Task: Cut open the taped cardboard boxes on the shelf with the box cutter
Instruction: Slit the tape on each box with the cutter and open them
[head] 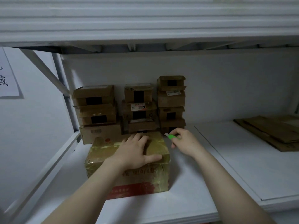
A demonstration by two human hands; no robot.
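A cardboard box [103, 156] wrapped in shiny yellowish tape, with a red band along its lower front, sits on the white shelf [210, 167] in front of me. My left hand [135, 151] lies flat on its top, fingers spread and thumb along the near edge. Just right of the box's far right corner, my right hand [184, 141] grips a green box cutter [171, 136]. Its pale tip points left, slightly above the box and not touching it.
Three stacks of smaller taped cardboard boxes [139, 109] stand behind the big box against the back wall. Flattened cardboard sheets [275, 131] lie at the shelf's far right. An upper shelf [145, 21] hangs overhead. A paper notice [8, 78] is on the left wall.
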